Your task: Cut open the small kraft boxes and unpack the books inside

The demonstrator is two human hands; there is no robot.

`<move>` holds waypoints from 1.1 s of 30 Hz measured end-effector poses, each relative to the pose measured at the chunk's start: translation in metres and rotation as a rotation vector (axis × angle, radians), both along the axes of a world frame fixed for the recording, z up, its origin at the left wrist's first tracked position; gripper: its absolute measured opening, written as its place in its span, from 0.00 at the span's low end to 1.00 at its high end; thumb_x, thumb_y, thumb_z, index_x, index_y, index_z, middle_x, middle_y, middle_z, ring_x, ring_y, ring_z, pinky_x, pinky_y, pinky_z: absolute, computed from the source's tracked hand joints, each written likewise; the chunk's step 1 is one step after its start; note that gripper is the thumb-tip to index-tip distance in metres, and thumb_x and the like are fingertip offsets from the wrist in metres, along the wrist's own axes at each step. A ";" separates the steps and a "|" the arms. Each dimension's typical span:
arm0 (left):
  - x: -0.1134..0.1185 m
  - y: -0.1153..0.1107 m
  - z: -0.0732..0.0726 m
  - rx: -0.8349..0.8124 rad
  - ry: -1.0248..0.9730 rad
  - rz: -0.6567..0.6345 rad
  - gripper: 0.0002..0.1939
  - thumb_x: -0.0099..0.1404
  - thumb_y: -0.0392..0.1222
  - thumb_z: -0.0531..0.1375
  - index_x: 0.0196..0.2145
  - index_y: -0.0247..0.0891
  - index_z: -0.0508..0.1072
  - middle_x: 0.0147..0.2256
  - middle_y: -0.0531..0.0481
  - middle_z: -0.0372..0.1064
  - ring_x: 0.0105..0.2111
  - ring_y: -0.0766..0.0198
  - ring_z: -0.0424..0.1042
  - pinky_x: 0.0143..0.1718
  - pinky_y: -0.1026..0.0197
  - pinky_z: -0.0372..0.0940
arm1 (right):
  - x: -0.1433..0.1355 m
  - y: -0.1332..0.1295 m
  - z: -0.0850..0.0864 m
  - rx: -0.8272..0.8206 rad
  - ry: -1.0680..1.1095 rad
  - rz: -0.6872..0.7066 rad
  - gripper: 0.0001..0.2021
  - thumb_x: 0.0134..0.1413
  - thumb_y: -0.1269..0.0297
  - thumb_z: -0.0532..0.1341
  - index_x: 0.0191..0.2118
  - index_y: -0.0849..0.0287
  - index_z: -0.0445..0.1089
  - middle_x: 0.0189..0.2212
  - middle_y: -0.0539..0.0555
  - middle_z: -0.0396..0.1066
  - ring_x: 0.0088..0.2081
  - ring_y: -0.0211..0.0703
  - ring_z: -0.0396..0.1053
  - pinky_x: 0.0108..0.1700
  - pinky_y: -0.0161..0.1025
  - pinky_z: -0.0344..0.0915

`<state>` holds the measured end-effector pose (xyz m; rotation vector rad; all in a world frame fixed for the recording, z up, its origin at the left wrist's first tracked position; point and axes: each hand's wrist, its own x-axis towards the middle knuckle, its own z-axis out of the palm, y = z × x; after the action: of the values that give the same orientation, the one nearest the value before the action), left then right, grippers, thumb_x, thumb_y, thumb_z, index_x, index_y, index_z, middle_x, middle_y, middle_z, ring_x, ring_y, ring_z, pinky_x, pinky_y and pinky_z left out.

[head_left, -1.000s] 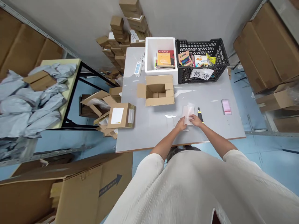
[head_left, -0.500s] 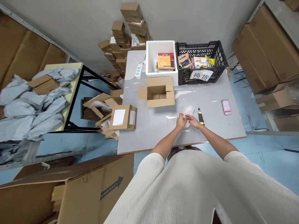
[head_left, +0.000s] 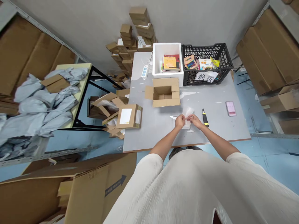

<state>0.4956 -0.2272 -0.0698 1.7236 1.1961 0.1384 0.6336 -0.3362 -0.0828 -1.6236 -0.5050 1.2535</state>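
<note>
Near the front edge of the grey table (head_left: 154, 130), my left hand (head_left: 179, 121) and my right hand (head_left: 195, 120) are close together, their fingers closed on a whitish, translucent wrapped packet (head_left: 187, 111). It looks like plastic or foam wrap; what is inside, if anything, cannot be made out. A black and yellow utility knife (head_left: 205, 117) lies just right of my right hand, untouched. Behind my hands stands an open cardboard box (head_left: 166, 102) with its flaps spread. Scraps of white paper (head_left: 190, 131) lie around the packet.
A white foam box (head_left: 167, 74) with books and a black crate (head_left: 210, 79) with books stand at the back. A taped carton (head_left: 129, 116) sits at the left edge. Right lies a pink blurred item (head_left: 230, 108). Grey parcels (head_left: 35, 101) fill a side table.
The whole scene has shifted slightly right as my head turned left. My hands stay on the wrapped packet, with the fingers moved slightly along it.
</note>
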 end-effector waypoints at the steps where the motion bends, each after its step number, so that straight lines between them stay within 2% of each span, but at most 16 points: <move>1: -0.004 0.002 0.000 -0.015 -0.017 0.010 0.04 0.70 0.37 0.63 0.35 0.44 0.75 0.32 0.52 0.77 0.37 0.58 0.76 0.45 0.60 0.68 | -0.002 0.000 -0.002 -0.038 -0.047 -0.027 0.20 0.45 0.62 0.65 0.47 0.50 0.65 0.45 0.54 0.82 0.51 0.54 0.78 0.58 0.54 0.72; 3: -0.012 0.005 0.000 -0.050 -0.066 0.025 0.04 0.69 0.37 0.62 0.35 0.43 0.75 0.31 0.53 0.75 0.36 0.60 0.76 0.45 0.61 0.68 | -0.004 0.000 -0.004 -0.129 -0.174 -0.071 0.27 0.46 0.62 0.65 0.55 0.50 0.66 0.49 0.56 0.79 0.48 0.52 0.78 0.58 0.55 0.73; 5: -0.020 0.008 0.000 -0.076 -0.125 0.016 0.04 0.68 0.36 0.62 0.35 0.43 0.75 0.31 0.54 0.74 0.36 0.62 0.75 0.44 0.62 0.68 | -0.005 0.000 -0.006 -0.208 -0.324 -0.062 0.38 0.47 0.63 0.65 0.68 0.51 0.63 0.57 0.59 0.74 0.49 0.52 0.77 0.60 0.55 0.74; 8: -0.030 0.012 0.002 -0.120 -0.190 -0.016 0.04 0.67 0.36 0.61 0.34 0.42 0.73 0.30 0.56 0.72 0.34 0.63 0.72 0.42 0.63 0.68 | -0.006 0.005 -0.006 -0.264 -0.548 0.062 0.48 0.47 0.65 0.66 0.77 0.52 0.57 0.69 0.62 0.62 0.61 0.56 0.71 0.67 0.55 0.68; 10: -0.034 0.013 0.002 -0.148 -0.204 -0.024 0.04 0.67 0.36 0.61 0.34 0.42 0.72 0.30 0.56 0.70 0.33 0.64 0.71 0.42 0.63 0.68 | -0.008 0.011 -0.006 -0.314 -0.649 0.154 0.43 0.48 0.65 0.68 0.73 0.51 0.66 0.71 0.62 0.58 0.67 0.61 0.65 0.71 0.56 0.64; 13: -0.040 0.013 0.001 -0.158 -0.174 -0.007 0.03 0.67 0.36 0.60 0.34 0.42 0.72 0.30 0.56 0.70 0.34 0.64 0.71 0.43 0.63 0.68 | -0.013 0.021 -0.005 -0.391 -0.699 0.262 0.21 0.54 0.63 0.69 0.55 0.52 0.80 0.67 0.61 0.66 0.67 0.63 0.65 0.70 0.56 0.63; 16: -0.046 0.014 0.000 -0.139 -0.092 0.040 0.05 0.69 0.34 0.59 0.35 0.42 0.71 0.32 0.55 0.71 0.36 0.63 0.73 0.45 0.62 0.68 | -0.018 0.026 -0.002 -0.374 -0.742 0.303 0.10 0.60 0.62 0.66 0.46 0.53 0.80 0.57 0.60 0.77 0.60 0.59 0.69 0.66 0.52 0.65; 19: -0.053 0.015 0.003 -0.098 0.031 0.053 0.07 0.70 0.31 0.58 0.39 0.42 0.72 0.37 0.52 0.75 0.41 0.60 0.75 0.48 0.60 0.69 | -0.020 0.028 0.006 -0.317 -0.781 0.290 0.09 0.64 0.62 0.61 0.46 0.52 0.79 0.49 0.58 0.80 0.53 0.56 0.73 0.60 0.46 0.67; 22: -0.061 0.016 0.011 0.074 0.067 0.008 0.11 0.71 0.32 0.60 0.49 0.42 0.73 0.50 0.45 0.75 0.49 0.56 0.76 0.55 0.55 0.69 | -0.021 0.035 0.018 -0.245 -0.757 0.252 0.09 0.65 0.61 0.59 0.45 0.52 0.77 0.42 0.56 0.81 0.46 0.54 0.75 0.54 0.45 0.69; 25: -0.064 0.015 0.023 0.254 -0.033 -0.147 0.20 0.70 0.40 0.67 0.58 0.43 0.72 0.59 0.41 0.71 0.56 0.51 0.74 0.60 0.51 0.67 | -0.024 0.046 0.028 -0.156 -0.676 0.187 0.07 0.62 0.60 0.61 0.40 0.53 0.76 0.34 0.52 0.79 0.41 0.51 0.74 0.50 0.45 0.71; 28: -0.065 0.014 0.033 0.267 -0.078 -0.276 0.30 0.65 0.45 0.73 0.61 0.45 0.70 0.61 0.42 0.70 0.56 0.50 0.74 0.60 0.51 0.68 | -0.032 0.057 0.033 -0.086 -0.440 0.103 0.09 0.57 0.57 0.65 0.41 0.53 0.75 0.28 0.49 0.75 0.36 0.49 0.74 0.47 0.44 0.73; 29: -0.065 0.015 0.035 0.257 -0.071 -0.278 0.29 0.66 0.45 0.73 0.61 0.45 0.70 0.61 0.43 0.70 0.55 0.50 0.74 0.58 0.51 0.69 | -0.035 0.060 0.033 -0.070 -0.335 0.083 0.12 0.55 0.57 0.67 0.43 0.54 0.74 0.28 0.48 0.75 0.35 0.48 0.74 0.45 0.45 0.74; 31: -0.069 0.017 0.038 0.240 -0.046 -0.240 0.21 0.70 0.43 0.69 0.58 0.46 0.72 0.58 0.44 0.72 0.54 0.52 0.75 0.56 0.53 0.69 | -0.041 0.063 0.033 -0.040 -0.158 0.067 0.17 0.51 0.57 0.70 0.47 0.54 0.73 0.30 0.49 0.77 0.34 0.47 0.75 0.44 0.45 0.76; 33: -0.076 0.022 0.039 0.234 -0.008 -0.182 0.14 0.74 0.38 0.63 0.55 0.47 0.73 0.55 0.46 0.74 0.53 0.53 0.75 0.55 0.54 0.69 | -0.045 0.064 0.031 -0.013 -0.094 0.069 0.16 0.50 0.59 0.70 0.45 0.55 0.74 0.35 0.52 0.80 0.38 0.47 0.77 0.46 0.46 0.77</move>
<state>0.4199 -0.2053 -0.0312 2.0257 1.0432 0.1807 0.5888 -0.2721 -0.0515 -1.6946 -0.6174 1.2376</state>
